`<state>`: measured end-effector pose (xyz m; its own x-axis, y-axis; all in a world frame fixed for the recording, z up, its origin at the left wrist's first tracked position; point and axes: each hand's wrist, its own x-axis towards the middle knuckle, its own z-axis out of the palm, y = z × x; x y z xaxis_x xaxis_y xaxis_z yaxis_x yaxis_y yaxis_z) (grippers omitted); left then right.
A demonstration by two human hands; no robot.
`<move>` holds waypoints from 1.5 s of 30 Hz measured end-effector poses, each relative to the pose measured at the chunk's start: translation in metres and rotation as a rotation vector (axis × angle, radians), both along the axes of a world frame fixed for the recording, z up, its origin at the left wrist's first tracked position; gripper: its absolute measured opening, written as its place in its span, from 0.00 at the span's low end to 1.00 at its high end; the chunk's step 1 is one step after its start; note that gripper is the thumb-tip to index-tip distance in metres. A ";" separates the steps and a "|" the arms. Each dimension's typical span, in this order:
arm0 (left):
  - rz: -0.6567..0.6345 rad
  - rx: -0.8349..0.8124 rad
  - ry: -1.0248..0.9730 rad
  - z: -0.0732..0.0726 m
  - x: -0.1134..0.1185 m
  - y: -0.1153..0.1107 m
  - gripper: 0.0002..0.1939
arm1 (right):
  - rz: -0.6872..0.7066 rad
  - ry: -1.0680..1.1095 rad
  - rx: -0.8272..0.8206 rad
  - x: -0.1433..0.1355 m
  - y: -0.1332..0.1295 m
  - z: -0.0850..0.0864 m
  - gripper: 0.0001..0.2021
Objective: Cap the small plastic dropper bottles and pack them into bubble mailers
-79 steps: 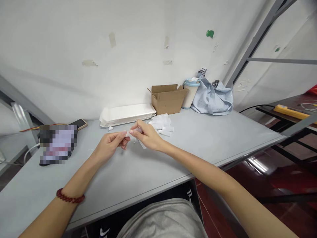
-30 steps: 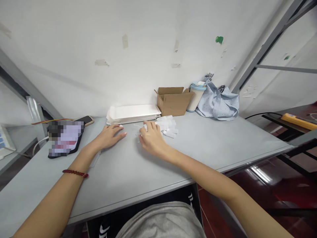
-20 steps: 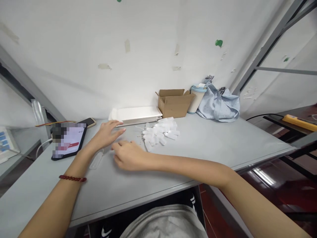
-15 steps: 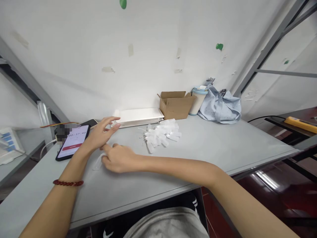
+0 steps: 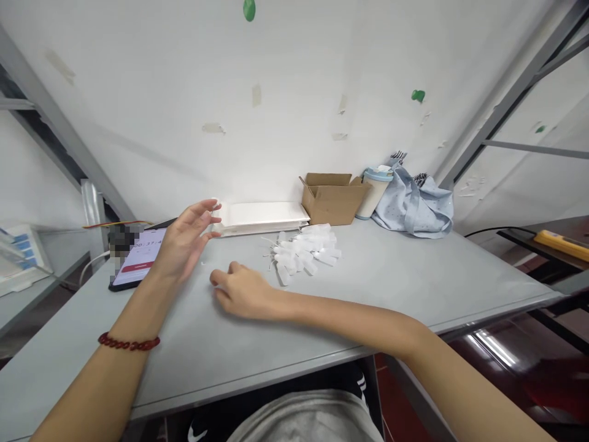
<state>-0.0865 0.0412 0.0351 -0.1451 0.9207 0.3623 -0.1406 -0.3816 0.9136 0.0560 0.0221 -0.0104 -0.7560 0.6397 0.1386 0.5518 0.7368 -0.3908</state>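
My left hand point(image 5: 186, 240) is raised over the left side of the grey table, fingers apart and curved, with nothing visible between them. Its fingertips are close to the left end of a flat white stack point(image 5: 264, 213). Low over the table, my right hand point(image 5: 242, 291) has its fingers curled inward; whatever they may hold is hidden. To its right lies a loose pile of white, translucent plastic tags point(image 5: 301, 253) with thin strings on the left. A tiny pale bit point(image 5: 204, 263) is on the table between my hands.
A phone point(image 5: 138, 261) showing a timer lies behind my left wrist. Along the wall stand an open cardboard box point(image 5: 334, 202), a lidded cup point(image 5: 373, 191) and a light blue cloth bag point(image 5: 414, 209). Metal shelf posts flank the grey table point(image 5: 391, 276).
My right hand has moved right, away from my left hand, which has lifted slightly with its fingers curved. The clear plastic piece formerly beside my right hand is out of sight.
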 end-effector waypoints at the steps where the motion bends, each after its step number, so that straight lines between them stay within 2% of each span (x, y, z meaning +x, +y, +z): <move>1: -0.023 -0.004 -0.030 0.001 0.003 -0.002 0.15 | 0.005 0.052 0.008 0.010 0.004 0.000 0.14; 6: -0.100 -0.026 -0.149 0.004 0.015 -0.009 0.13 | 0.023 0.384 -0.014 0.062 0.035 0.006 0.07; 9: -0.106 -0.056 -0.213 0.003 0.020 -0.010 0.12 | -0.024 0.566 -0.143 0.087 0.050 0.010 0.02; 12: -0.115 -0.111 -0.247 -0.001 0.025 -0.010 0.12 | -0.124 0.692 -0.215 0.101 0.057 0.007 0.04; 15: -0.055 -0.178 -0.188 -0.006 0.030 -0.008 0.12 | -0.166 0.778 -0.248 0.105 0.057 0.001 0.08; 17: -0.010 -0.225 -0.112 -0.010 0.034 -0.008 0.11 | -0.167 0.806 -0.223 0.104 0.055 -0.002 0.09; 20: -0.031 -0.324 0.016 -0.016 0.039 -0.008 0.11 | -0.214 0.822 -0.154 0.101 0.051 -0.003 0.09; 23: -0.023 -0.404 0.250 -0.024 0.039 -0.006 0.11 | -0.291 0.819 -0.105 0.100 0.049 -0.003 0.08; 25: 0.079 -0.365 0.500 -0.031 0.037 -0.002 0.11 | -0.327 0.813 -0.109 0.101 0.049 -0.002 0.09; 27: 0.177 -0.246 0.746 -0.039 0.035 0.002 0.09 | -0.353 0.816 -0.125 0.103 0.050 -0.002 0.10; 28: 0.182 -0.179 0.840 -0.043 0.035 0.004 0.10 | -0.364 0.821 -0.132 0.103 0.051 -0.002 0.10; 31: 0.039 -0.068 1.011 -0.054 0.037 0.007 0.18 | -0.389 0.834 -0.149 0.104 0.051 -0.001 0.12; 33: -0.041 -0.047 1.085 -0.058 0.039 0.007 0.19 | -0.392 0.835 -0.156 0.104 0.050 -0.001 0.12; 36: -0.057 -0.040 1.155 -0.059 0.040 0.007 0.16 | -0.380 0.830 -0.158 0.104 0.048 -0.001 0.11; 40: -0.046 -0.125 1.071 -0.049 0.039 0.002 0.09 | -0.370 0.819 -0.120 0.104 0.049 -0.005 0.11; 42: -0.074 -0.203 0.922 -0.041 0.041 -0.003 0.06 | -0.363 0.806 -0.101 0.104 0.049 -0.007 0.11; 45: -0.087 -0.281 0.585 -0.030 0.049 -0.009 0.12 | -0.340 0.775 -0.087 0.102 0.047 -0.008 0.11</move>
<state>-0.0372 0.0318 0.0046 0.0825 0.9913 0.1028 0.3906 -0.1270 0.9117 0.1583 0.0687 -0.0188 -0.2330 0.8471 0.4777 0.2905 0.5294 -0.7971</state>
